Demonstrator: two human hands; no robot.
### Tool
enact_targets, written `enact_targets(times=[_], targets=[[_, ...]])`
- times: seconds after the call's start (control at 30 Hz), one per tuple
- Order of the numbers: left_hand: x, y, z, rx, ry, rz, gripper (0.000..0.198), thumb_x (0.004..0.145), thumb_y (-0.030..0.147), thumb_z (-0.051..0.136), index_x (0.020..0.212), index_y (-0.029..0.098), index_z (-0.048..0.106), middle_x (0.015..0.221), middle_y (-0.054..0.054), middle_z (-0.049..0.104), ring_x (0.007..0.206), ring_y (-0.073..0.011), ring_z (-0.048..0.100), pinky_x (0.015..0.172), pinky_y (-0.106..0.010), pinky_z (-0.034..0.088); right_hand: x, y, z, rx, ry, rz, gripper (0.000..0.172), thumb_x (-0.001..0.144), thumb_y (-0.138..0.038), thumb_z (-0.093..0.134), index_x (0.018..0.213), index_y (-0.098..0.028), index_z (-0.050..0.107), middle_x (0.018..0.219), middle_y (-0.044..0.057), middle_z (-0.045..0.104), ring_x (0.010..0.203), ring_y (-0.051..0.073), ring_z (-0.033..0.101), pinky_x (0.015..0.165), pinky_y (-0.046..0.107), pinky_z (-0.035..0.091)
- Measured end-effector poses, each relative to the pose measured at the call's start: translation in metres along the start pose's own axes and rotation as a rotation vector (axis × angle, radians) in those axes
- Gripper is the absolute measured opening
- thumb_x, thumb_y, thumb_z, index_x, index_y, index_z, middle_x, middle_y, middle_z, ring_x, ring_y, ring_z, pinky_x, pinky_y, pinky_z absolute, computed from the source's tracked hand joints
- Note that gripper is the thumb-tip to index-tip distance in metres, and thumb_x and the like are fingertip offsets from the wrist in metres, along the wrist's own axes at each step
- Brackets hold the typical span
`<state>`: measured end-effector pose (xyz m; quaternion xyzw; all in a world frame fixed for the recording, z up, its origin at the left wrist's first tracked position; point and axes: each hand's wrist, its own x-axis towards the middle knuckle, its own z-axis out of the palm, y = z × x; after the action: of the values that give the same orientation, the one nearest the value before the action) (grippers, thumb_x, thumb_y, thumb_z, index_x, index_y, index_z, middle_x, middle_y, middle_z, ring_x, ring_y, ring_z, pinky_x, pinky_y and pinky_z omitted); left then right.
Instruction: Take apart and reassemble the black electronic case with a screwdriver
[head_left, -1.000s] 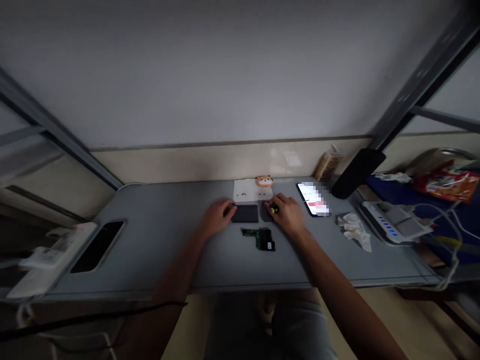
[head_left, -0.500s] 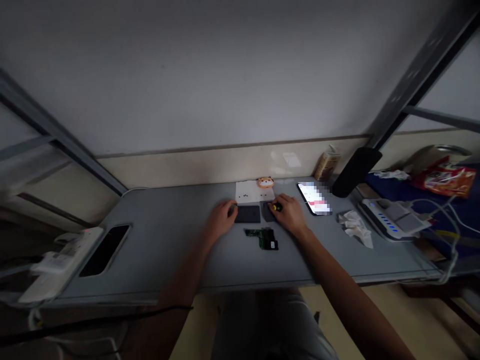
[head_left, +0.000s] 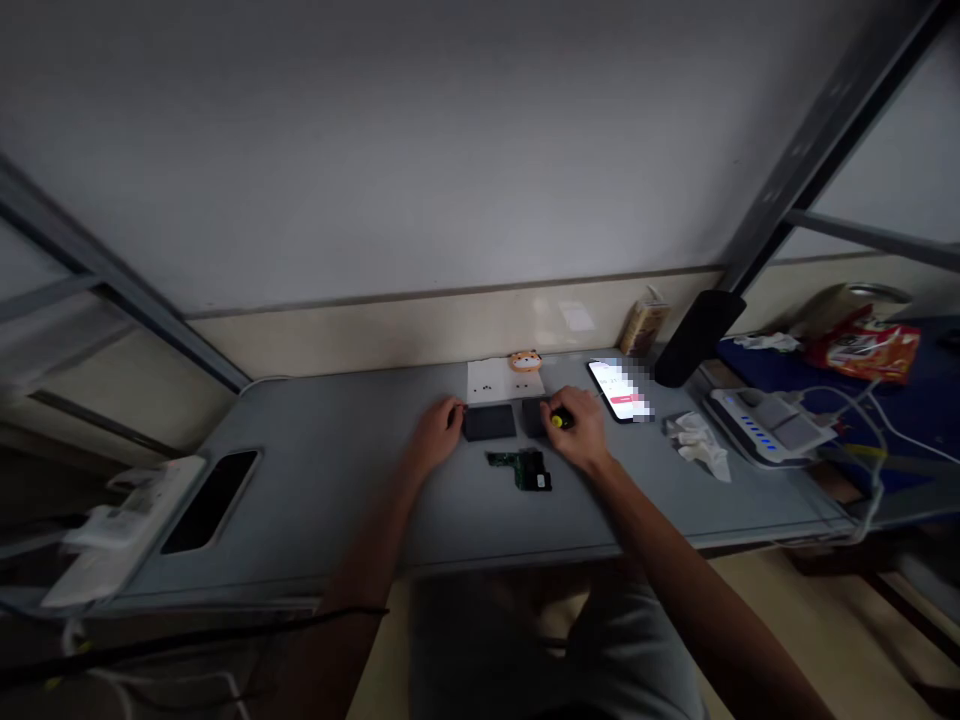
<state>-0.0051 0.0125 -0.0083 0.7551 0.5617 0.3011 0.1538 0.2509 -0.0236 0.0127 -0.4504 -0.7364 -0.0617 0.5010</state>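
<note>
On the grey desk, a dark flat rectangular panel [head_left: 490, 422] lies between my hands. At its left edge is my left hand [head_left: 439, 432], its fingers curled and pinched; what they hold, if anything, is too dark to make out. A second, smaller dark piece [head_left: 534, 416] lies right of the panel, partly hidden by my right hand [head_left: 581, 425]. That hand is closed around a small black and yellow tool handle [head_left: 559, 419], probably a screwdriver's. A green circuit board with a black part [head_left: 531, 472] lies nearer me. Behind the panel, a white paper sheet [head_left: 486, 372] carries several tiny dark screws.
An orange animal-faced object [head_left: 526, 362] sits on the paper. A lit phone [head_left: 616, 390], crumpled tissue [head_left: 699, 445], drink carton [head_left: 643, 325], black cylinder [head_left: 697, 338] and power strip [head_left: 765, 430] stand right. At left lie another phone [head_left: 211, 502] and a white power strip [head_left: 124, 530].
The view has shifted slightly. My left hand has drawn back a little from the panel's left edge. My right hand has moved slightly right, uncovering more of the smaller dark piece.
</note>
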Motion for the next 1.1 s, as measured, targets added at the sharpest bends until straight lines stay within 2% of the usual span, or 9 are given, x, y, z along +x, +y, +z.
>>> enact_targets(times=[0.2, 0.27, 0.37, 0.53, 0.67, 0.83, 0.9, 0.97, 1.1], targets=[[-0.001, -0.002, -0.001, 0.000, -0.021, 0.023, 0.018, 0.088, 0.010, 0.049, 0.086, 0.022, 0.063, 0.091, -0.005, 0.069, 0.088, -0.0200, 0.065, 0.085, -0.032, 0.052, -0.038, -0.024, -0.020, 0.088, -0.267, -0.220, 0.013, 0.093, -0.026, 0.062, 0.081, -0.023, 0.063, 0.095, 0.007, 0.074, 0.083, 0.018, 0.069, 0.074, 0.032, 0.047], [-0.001, -0.001, -0.001, 0.002, -0.023, 0.031, 0.017, 0.085, 0.009, 0.050, 0.084, 0.021, 0.062, 0.088, -0.004, 0.067, 0.085, -0.0196, 0.064, 0.082, -0.032, 0.051, -0.048, -0.029, -0.028, 0.046, -0.365, -0.214, 0.009, 0.093, -0.030, 0.064, 0.088, -0.023, 0.065, 0.107, 0.010, 0.075, 0.093, 0.021, 0.070, 0.079, 0.035, 0.050], [-0.002, -0.001, -0.001, 0.005, -0.020, 0.034, 0.017, 0.083, 0.007, 0.052, 0.084, 0.021, 0.062, 0.083, -0.003, 0.064, 0.082, -0.0194, 0.062, 0.079, -0.031, 0.050, -0.057, -0.032, -0.036, -0.024, -0.483, -0.188, 0.015, 0.091, -0.036, 0.068, 0.097, -0.022, 0.067, 0.121, 0.015, 0.072, 0.101, 0.026, 0.071, 0.082, 0.040, 0.054], [-0.002, -0.002, -0.001, 0.009, -0.025, 0.030, 0.017, 0.081, 0.007, 0.054, 0.086, 0.021, 0.062, 0.080, -0.002, 0.061, 0.081, -0.0192, 0.060, 0.079, -0.031, 0.049, -0.058, -0.030, -0.037, -0.027, -0.545, -0.120, 0.015, 0.088, -0.032, 0.072, 0.099, -0.023, 0.067, 0.121, 0.013, 0.072, 0.098, 0.026, 0.071, 0.085, 0.042, 0.055], [-0.002, -0.001, -0.001, 0.015, -0.034, 0.025, 0.016, 0.080, 0.007, 0.055, 0.086, 0.021, 0.062, 0.080, -0.002, 0.061, 0.080, -0.0191, 0.060, 0.078, -0.031, 0.049, -0.045, -0.026, -0.034, 0.017, -0.583, -0.179, 0.012, 0.085, -0.030, 0.075, 0.092, -0.023, 0.069, 0.117, 0.011, 0.072, 0.090, 0.023, 0.070, 0.080, 0.038, 0.054], [0.001, -0.002, 0.002, 0.026, -0.031, 0.013, 0.014, 0.082, 0.007, 0.055, 0.086, 0.020, 0.062, 0.080, -0.002, 0.061, 0.080, -0.0186, 0.060, 0.077, -0.031, 0.049, 0.005, -0.018, -0.017, -0.005, -0.519, -0.204, 0.010, 0.086, -0.028, 0.074, 0.092, -0.022, 0.070, 0.126, 0.013, 0.067, 0.096, 0.023, 0.068, 0.084, 0.038, 0.050], [0.002, -0.003, 0.003, 0.032, -0.029, 0.007, 0.014, 0.083, 0.008, 0.055, 0.088, 0.019, 0.062, 0.080, -0.002, 0.061, 0.079, -0.0183, 0.060, 0.075, -0.030, 0.049, 0.027, -0.014, -0.004, -0.050, -0.571, -0.165, 0.012, 0.083, -0.026, 0.077, 0.093, -0.022, 0.071, 0.126, 0.013, 0.067, 0.092, 0.023, 0.068, 0.086, 0.039, 0.049], [0.002, -0.004, 0.004, 0.038, -0.032, 0.003, 0.014, 0.084, 0.009, 0.054, 0.089, 0.019, 0.063, 0.079, -0.002, 0.061, 0.077, -0.0180, 0.060, 0.073, -0.029, 0.048, 0.044, -0.010, 0.008, -0.069, -0.697, -0.149, 0.013, 0.079, -0.021, 0.080, 0.090, -0.022, 0.072, 0.121, 0.011, 0.069, 0.089, 0.023, 0.068, 0.087, 0.039, 0.049], [0.003, -0.005, 0.005, 0.047, -0.046, 0.008, 0.016, 0.085, 0.010, 0.054, 0.091, 0.020, 0.064, 0.079, -0.002, 0.061, 0.076, -0.0183, 0.059, 0.073, -0.030, 0.048, 0.050, -0.003, 0.023, -0.034, -0.788, -0.088, 0.016, 0.076, -0.023, 0.084, 0.087, -0.024, 0.073, 0.121, 0.008, 0.071, 0.089, 0.023, 0.069, 0.085, 0.038, 0.050]])
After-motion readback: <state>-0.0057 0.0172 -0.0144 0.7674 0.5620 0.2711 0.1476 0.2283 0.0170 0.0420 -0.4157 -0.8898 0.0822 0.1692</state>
